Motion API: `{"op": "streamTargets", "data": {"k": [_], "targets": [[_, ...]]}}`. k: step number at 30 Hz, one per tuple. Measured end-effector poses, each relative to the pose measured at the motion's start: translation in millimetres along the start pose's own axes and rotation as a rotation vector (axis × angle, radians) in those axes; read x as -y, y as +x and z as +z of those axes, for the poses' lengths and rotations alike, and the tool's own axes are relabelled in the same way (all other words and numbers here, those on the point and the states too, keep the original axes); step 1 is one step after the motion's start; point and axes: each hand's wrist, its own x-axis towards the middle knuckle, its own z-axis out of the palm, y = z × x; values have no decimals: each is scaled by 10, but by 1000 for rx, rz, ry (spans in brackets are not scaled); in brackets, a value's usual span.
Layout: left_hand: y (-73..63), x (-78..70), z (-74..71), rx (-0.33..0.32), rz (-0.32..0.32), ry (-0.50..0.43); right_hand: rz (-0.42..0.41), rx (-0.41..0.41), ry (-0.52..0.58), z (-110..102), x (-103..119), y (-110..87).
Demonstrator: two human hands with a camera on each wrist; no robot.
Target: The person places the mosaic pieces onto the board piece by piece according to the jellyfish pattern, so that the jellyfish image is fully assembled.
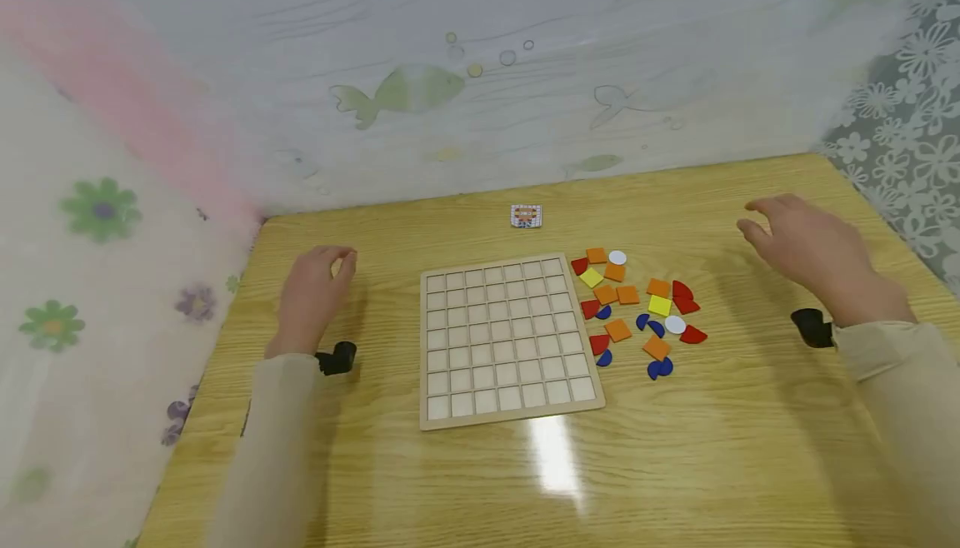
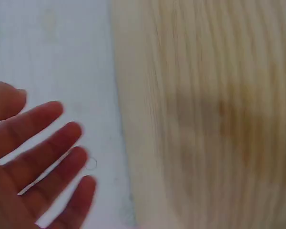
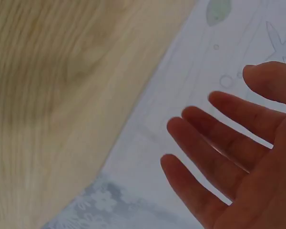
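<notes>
Grid board [image 1: 506, 350]: pale wood, lying flat near the middle of the table [image 1: 450, 490]; seven columns by seven rows, cells showing bare wood.
Loose pieces: flat, scattered on the table just right of the grid board; orange squares [image 1: 618, 331], yellow squares [image 1: 660, 306], white rounds [image 1: 675, 325], red wedges [image 1: 693, 335] and blue half-rounds [image 1: 604, 358]. Several touch one another.
Picture card [image 1: 526, 216]: beyond the grid board, near the wall; coloured pattern on squares, detail too small to read.
Left hand [image 1: 311, 298]: raised over the table, left of the grid board and apart from it; fingers slightly spread and gently bent.
Right hand [image 1: 817, 252]: raised over the table, well right of the loose pieces; fingers spread, loosely bent, thumb apart.
Wrists: a black mount [image 1: 343, 358] at the left, another [image 1: 812, 328] at the right; beige sleeves [image 1: 281, 431] behind.
Wall [image 1: 525, 98]: pale, fish and bubble drawings, standing along the table's far edge.
Right side: grey panel [image 1: 911, 127] with white flowers.
</notes>
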Motion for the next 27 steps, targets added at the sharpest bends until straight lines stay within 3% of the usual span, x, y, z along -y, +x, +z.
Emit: {"op": "streamTargets", "data": {"k": [2, 6, 9, 12, 16, 20, 23, 27], "targets": [[-84, -28, 68, 39, -44, -108, -8, -21, 33, 86, 59, 5], [-219, -142, 232, 175, -145, -228, -47, -72, 108, 275, 236, 48], [-268, -237, 358, 286, -203, -303, -71, -65, 202, 415, 436, 104], [-277, -320, 464, 341, -239, -374, -83, -39, 297, 539, 651, 173], [-333, -451, 588, 351, -269, -430, -111, 22, 369, 679, 900, 268], [-392, -558, 669, 348, -276, -390, -132, 99, 401, 756, 1095, 356], [-433, -583, 691, 331, -279, -346, -127, 142, 386, 780, 1194, 391], [-477, -569, 692, 326, -302, -422, -88, 165, 357, 811, 1280, 395]]}}
